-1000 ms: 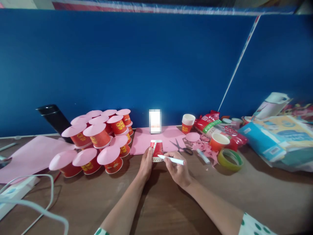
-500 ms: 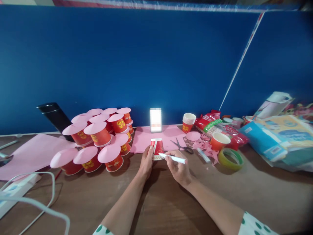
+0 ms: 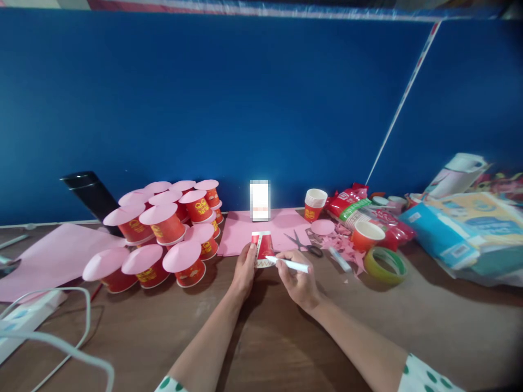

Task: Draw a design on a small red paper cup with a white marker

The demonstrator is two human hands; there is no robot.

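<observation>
My left hand [image 3: 245, 269] grips a red paper cup [image 3: 265, 246] by its left side, in front of the pink sheets. The cup is upside down, with its white, zigzag-marked rim at the bottom. A white marker pen [image 3: 292, 264] is pinched in my right hand [image 3: 300, 280], its tip at the cup's lower right. Whether the tip touches the cup I cannot tell. Behind the cup lie flat pink paper sheets [image 3: 237, 233]. Scissors [image 3: 306, 246] rest beside my right hand, partly on the sheets.
To the left stand several red cups topped with pink paper cones [image 3: 184, 256]. A cup stack [image 3: 314, 206], pink scraps [image 3: 345, 245], a tape roll [image 3: 386, 267] and a blue packet [image 3: 445, 234] lie right. White cables [image 3: 87, 348] cross the near left. A blue partition [image 3: 261, 98] rises behind.
Almost nothing differs. Both hands keep their hold on the cup and the marker pen, and the view has shifted very slightly.
</observation>
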